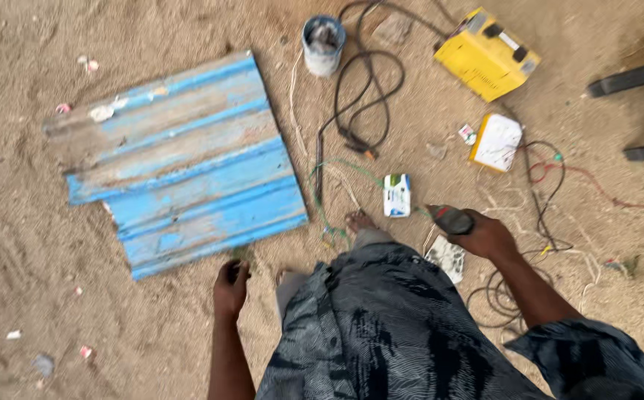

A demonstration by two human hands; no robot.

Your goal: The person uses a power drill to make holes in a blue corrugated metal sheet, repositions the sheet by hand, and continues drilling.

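Observation:
My right hand (pixel 488 235) grips a dark tool handle (pixel 451 219), held above the sand just right of my bare foot (pixel 357 220). My left hand (pixel 230 285) hangs near the lower edge of a blue corrugated metal sheet (pixel 189 167), its fingers curled around something small and dark that I cannot make out. The sheet lies flat on the sand, worn and rusty in streaks. My dark patterned shirt (pixel 381 326) fills the bottom middle.
A yellow welding machine (pixel 486 53) sits at the top right with black cables (pixel 363 96) looping beside a small tin can (pixel 323 44). A white-and-yellow box (pixel 497 141), a small white packet (pixel 397 195), thin wires (pixel 551 185) and dark bars (pixel 636 78) lie on the sandy ground.

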